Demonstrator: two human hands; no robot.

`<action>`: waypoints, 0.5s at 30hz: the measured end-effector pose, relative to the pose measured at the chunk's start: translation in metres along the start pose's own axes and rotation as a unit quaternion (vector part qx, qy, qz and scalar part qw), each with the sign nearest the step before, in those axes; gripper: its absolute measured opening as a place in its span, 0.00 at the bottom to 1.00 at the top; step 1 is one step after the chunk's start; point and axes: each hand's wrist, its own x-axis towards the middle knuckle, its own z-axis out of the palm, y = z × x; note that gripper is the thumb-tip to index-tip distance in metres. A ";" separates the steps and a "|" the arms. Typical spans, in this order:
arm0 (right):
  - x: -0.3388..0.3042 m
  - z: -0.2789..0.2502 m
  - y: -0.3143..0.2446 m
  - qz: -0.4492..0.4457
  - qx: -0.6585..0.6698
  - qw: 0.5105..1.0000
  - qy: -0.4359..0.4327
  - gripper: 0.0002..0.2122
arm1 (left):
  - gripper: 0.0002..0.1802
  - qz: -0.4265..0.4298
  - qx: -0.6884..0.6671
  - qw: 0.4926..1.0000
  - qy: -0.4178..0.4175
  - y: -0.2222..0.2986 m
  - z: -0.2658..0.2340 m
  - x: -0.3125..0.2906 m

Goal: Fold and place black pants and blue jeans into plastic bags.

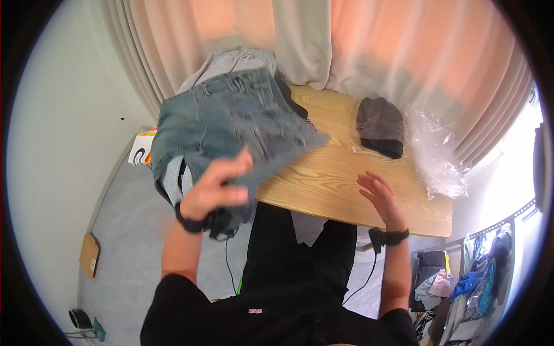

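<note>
A faded blue denim garment with frayed patches [225, 115] lies spread over a heap of clothes at the table's left end. One of its corners juts right over the wooden tabletop [323, 179] and looks blurred. My left hand [214, 185] is at the near edge of the denim, fingers apart and slightly smeared by motion; whether it touches the cloth is unclear. Above the table's front edge, my right hand [381, 199] is raised with its fingers stretched out and nothing in them. Grey cloth [236, 59] shows behind the denim.
A dark knit cap in clear plastic [381, 127] lies at the back right, beside a crumpled clear plastic bag [435, 158]. Curtains [303, 40] hang behind the table. Lower right stands a rack with clothes [482, 277]. Cables run down from both wrists.
</note>
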 end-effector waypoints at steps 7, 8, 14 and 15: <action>0.086 0.072 0.030 0.256 0.002 0.958 -0.132 0.17 | 0.21 0.091 -0.215 0.935 -0.267 0.006 0.057 -0.061; 0.094 0.088 0.036 0.300 -0.009 0.940 -0.161 0.17 | 0.20 0.092 -0.246 0.923 -0.281 0.006 0.063 -0.066; 0.105 0.146 0.045 0.280 0.039 0.939 -0.199 0.15 | 0.23 0.065 -0.399 0.846 -0.348 -0.012 0.082 -0.077; 0.101 0.147 0.051 0.281 0.042 0.939 -0.194 0.15 | 0.25 0.052 -0.412 0.835 -0.362 -0.017 0.087 -0.079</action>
